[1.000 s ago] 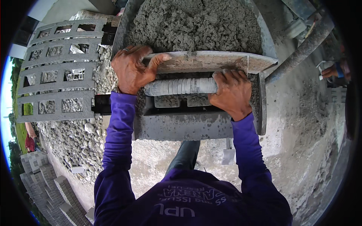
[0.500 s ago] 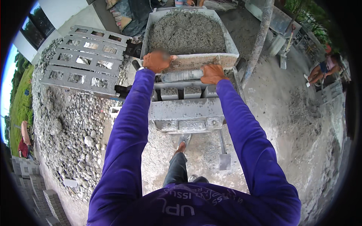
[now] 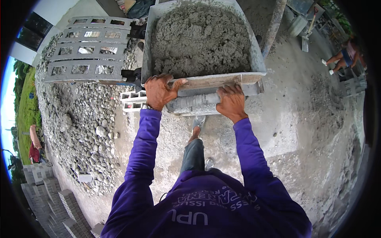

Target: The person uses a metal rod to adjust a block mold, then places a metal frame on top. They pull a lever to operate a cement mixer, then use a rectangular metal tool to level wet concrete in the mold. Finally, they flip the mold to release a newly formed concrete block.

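Note:
A metal feed box (image 3: 254, 51) heaped with wet grey concrete mix (image 3: 200, 43) sits in front of me at the top middle. My left hand (image 3: 160, 92) is closed over the left end of its front edge, thumb stretched to the right. At the right end my right hand (image 3: 231, 102) curls its fingers over the same front side, beside a grey cylindrical roller (image 3: 194, 103). The roller runs crosswise between my hands, below the box's front board. The box covers the block mould beneath it.
On the left, a grey slatted pallet (image 3: 85, 49) stands over gravel (image 3: 87, 131). Hollow blocks (image 3: 133, 101) lie beside my left hand. A slanting metal post (image 3: 274, 29) rises right of the box. Farther right are a shovel (image 3: 307, 33) and a seated person (image 3: 349, 55). Stacked blocks (image 3: 59, 202) fill the lower left.
The box has come toward me with both hands on it, now covering the row of block tops and the machine front that showed before.

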{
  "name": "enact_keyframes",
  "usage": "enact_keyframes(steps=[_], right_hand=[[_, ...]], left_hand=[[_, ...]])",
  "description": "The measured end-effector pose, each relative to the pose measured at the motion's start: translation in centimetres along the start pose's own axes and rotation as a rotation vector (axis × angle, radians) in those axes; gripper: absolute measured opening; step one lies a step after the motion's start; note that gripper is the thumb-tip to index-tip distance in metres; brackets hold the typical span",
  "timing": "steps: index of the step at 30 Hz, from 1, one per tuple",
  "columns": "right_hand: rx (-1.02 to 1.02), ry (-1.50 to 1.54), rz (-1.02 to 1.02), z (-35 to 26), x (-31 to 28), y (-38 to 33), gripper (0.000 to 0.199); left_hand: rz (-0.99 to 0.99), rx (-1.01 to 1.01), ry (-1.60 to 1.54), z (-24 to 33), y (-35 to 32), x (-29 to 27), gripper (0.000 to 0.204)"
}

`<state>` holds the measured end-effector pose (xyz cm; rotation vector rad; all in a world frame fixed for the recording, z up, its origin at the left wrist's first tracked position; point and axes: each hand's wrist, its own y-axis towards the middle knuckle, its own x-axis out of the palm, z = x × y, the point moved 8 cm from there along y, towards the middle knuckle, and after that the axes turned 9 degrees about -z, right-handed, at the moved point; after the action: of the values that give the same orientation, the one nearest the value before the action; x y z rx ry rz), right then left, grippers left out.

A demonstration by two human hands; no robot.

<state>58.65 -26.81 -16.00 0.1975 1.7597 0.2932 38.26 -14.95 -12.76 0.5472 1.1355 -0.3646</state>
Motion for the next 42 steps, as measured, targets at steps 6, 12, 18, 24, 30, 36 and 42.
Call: enact_keyframes(steps=[6, 12, 18, 24, 30, 36, 42], right_hand=[[-0.020, 0.075, -0.025, 1.3, 1.9, 1.7, 0.031], [-0.088, -0.029, -0.066, 6.4, 2.0, 14.8, 0.034], [-0.112, -0.137, -0.048, 11.0, 5.6, 25.9, 0.031], [0.044, -0.082, -0.289, 15.2, 10.4, 35.1, 0.032], [0.097, -0.041, -0.583, 13.2, 8.8, 28.3, 0.023], [0.065, -0.040, -0.588, 8.0, 4.0, 18.5, 0.026], [0.109, 0.062, -0.618, 1.6, 2.9, 0.9, 0.038]], left_hand=[[0.152, 0.166, 0.060, 0.0, 2.7, 0.1, 0.047], [0.124, 0.146, 0.083, -3.1, 16.2, -0.4, 0.050], [0.140, 0.091, 0.145, -8.5, 27.8, 2.2, 0.066], [0.029, -0.078, 0.204, -14.8, 37.1, 5.4, 0.092], [-0.205, -0.142, 0.188, -11.3, 30.2, 4.8, 0.095], [-0.117, -0.073, 0.186, -6.0, 19.6, 1.1, 0.086], [-0.114, -0.028, -0.007, 0.7, 0.5, -0.3, 0.064]])
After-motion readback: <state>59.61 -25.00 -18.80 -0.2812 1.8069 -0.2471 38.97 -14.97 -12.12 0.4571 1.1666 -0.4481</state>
